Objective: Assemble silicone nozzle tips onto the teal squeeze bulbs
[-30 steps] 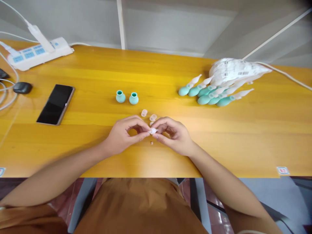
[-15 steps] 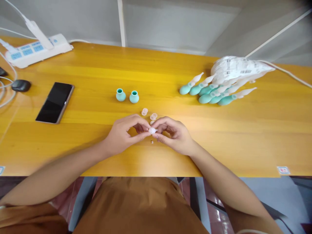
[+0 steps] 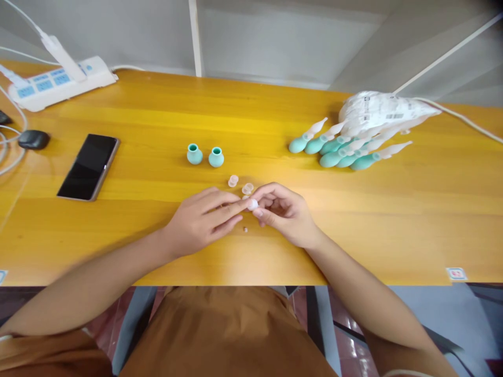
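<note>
A small white translucent plastic piece sits pinched between the thumb and forefinger of my right hand. My left hand has its fingers stretched out, and a fingertip touches the left side of that piece. Its thumb lies lower, apart from the piece. Just beyond my fingers are a clear plastic fitting and a second clear fitting; another bit beside them is mostly hidden. One tiny part lies on the wood below my hands. Farther back stand two open-necked teal bulbs.
Several teal bulbs with pale nozzles lie at the back right, against a white plastic bag. To the left are a phone, a black mouse and a power strip with cables. The table's front edge runs before me.
My left hand has gone from pinching the white piece to touching it with outstretched fingers. The piece has shifted slightly right and turned in my right hand's pinch.
</note>
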The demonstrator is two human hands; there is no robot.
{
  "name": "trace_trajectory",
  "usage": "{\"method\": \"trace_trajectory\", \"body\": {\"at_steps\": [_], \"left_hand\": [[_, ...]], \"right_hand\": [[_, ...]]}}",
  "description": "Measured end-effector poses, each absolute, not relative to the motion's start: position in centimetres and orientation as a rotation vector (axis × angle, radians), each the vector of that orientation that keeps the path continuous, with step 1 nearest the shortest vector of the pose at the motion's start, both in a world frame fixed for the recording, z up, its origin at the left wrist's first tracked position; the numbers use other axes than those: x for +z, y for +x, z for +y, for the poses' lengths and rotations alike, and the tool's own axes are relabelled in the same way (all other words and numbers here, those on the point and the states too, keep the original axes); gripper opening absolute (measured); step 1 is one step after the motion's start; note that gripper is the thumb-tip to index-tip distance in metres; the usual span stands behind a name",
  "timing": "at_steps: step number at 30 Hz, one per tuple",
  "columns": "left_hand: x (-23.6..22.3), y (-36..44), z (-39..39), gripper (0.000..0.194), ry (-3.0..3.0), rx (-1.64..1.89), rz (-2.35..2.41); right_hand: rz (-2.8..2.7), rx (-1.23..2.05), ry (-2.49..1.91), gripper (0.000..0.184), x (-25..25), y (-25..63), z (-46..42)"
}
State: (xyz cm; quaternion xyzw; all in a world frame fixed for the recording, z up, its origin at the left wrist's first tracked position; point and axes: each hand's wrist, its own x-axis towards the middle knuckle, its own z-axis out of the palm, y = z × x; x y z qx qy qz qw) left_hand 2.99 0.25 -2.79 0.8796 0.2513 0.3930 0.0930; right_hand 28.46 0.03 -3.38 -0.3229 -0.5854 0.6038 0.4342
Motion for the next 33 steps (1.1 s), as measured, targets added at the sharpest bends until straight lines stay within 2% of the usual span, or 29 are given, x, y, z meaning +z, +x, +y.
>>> {"method": "trace_trajectory", "body": {"at_steps": [4, 13, 19, 27, 33], "left_hand": [[-2.62, 2.87, 0.28, 0.053, 2.671, 1.152, 0.737], [-2.32, 2.92, 0.23, 0.038, 2.67, 1.075, 0.721], [-2.53, 3.05, -0.04, 0.054, 2.588, 1.073, 0.797], [-2.45, 2.8, -0.06, 0.067, 2.552, 1.076, 0.751], [-2.72, 2.87, -0.03, 0.062, 2.529, 1.079, 0.695]], "right_hand": [[-1.449, 1.506, -0.822, 0.026, -3.5, 28.43, 0.09], [-1.463, 1.488, -0.828, 0.024, -3.67, 28.5, 0.14], [-1.435, 1.5, -0.86, 0.03, -3.37, 28.58, 0.24], [-1.422, 1.493, -0.844, 0.029, -3.24, 28.62, 0.22], [-1.43, 1.51, -0.833, 0.026, -3.53, 28.79, 0.26]]}}
